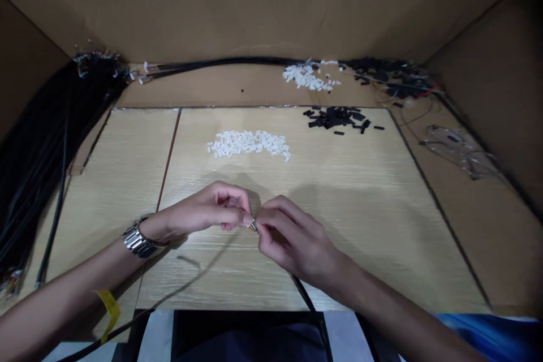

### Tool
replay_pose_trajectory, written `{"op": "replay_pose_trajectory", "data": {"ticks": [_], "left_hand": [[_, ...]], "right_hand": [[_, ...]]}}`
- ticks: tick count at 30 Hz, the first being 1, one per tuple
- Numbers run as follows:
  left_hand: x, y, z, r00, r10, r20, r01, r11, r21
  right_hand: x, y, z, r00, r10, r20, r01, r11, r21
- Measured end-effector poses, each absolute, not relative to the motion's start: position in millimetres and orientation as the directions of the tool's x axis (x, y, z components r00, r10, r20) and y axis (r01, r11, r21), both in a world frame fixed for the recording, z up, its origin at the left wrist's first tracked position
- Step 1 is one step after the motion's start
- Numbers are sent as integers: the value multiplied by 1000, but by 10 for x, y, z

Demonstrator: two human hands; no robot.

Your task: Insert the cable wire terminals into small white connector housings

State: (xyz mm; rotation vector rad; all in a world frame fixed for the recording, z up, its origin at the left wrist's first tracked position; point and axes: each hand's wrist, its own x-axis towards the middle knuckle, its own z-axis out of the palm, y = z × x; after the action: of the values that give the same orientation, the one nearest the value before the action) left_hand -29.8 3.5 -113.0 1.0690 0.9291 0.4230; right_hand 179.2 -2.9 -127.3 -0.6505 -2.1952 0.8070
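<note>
My left hand point(212, 209) and my right hand point(292, 237) meet at the middle of a pale wooden board point(360, 220). Both are closed in a pinch around a tiny part at the tip of a black cable point(311, 311) that runs from under my right hand toward me. The part between the fingertips is too small to name. A metal watch point(138, 239) is on my left wrist. A heap of small white connectors point(250, 143) lies just beyond the hands.
A pile of short black pieces point(337, 117) lies at the far right of the board. More white pieces point(307, 77) and black parts point(390, 76) sit behind. A thick bundle of black cables point(46, 147) fills the left. Cardboard walls point(263, 0) enclose the space.
</note>
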Motion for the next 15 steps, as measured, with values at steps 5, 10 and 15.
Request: {"op": "replay_pose_trajectory", "data": {"ticks": [5,10,15], "left_hand": [[-363,82,-1155,490,747,-450,42,496,867],[-572,184,-1021,301,907,-294,-139,346,928],[-717,97,-640,210,972,-106,-123,134,983]], "right_hand": [[1824,-93,-1248,-593,799,101,228,288,-930],[1874,-455,-1255,-676,638,-368,231,-291,-928],[1894,-607,-1181,-469,817,-335,220,-259,-940]]}}
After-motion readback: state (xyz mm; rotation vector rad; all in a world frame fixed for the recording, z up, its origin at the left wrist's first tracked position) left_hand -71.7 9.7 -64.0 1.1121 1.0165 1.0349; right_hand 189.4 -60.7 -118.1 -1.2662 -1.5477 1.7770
